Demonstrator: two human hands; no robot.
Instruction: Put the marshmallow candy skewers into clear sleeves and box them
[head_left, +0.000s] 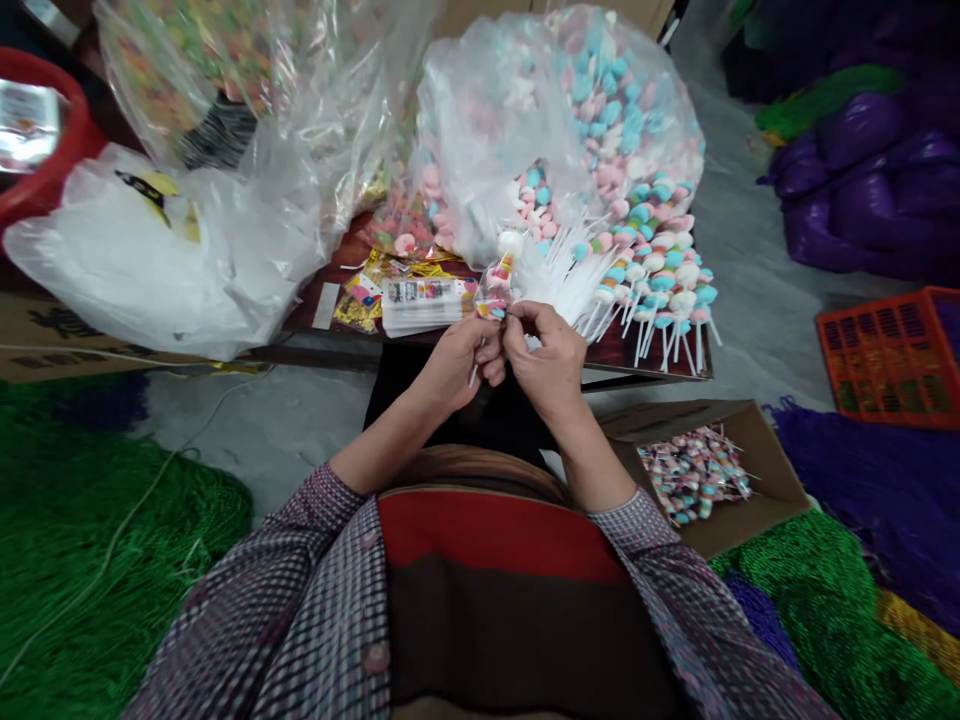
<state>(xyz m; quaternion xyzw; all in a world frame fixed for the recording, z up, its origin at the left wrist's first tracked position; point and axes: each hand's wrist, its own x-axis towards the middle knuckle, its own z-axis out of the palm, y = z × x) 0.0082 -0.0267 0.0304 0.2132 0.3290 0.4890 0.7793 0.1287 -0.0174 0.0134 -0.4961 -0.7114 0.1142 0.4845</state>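
Between my two hands, above the table's front edge, is a marshmallow lollipop in a clear printed wrapper. My left hand is closed around its lower end, and the white stick pokes out below the fingers. My right hand pinches at the wrapper's bottom right beside the left fingers; what lies exactly between those fingertips is too small to make out. Just left of the hands lies a stack of flat printed wrappers, with gold twist ties behind it. A bundle of white sticks lies to the right.
Unwrapped marshmallow skewers are piled at the table's right end. Large clear bags of marshmallows stand behind. A cardboard box of wrapped lollipops sits low at right, near an orange crate. A white plastic bag lies at left.
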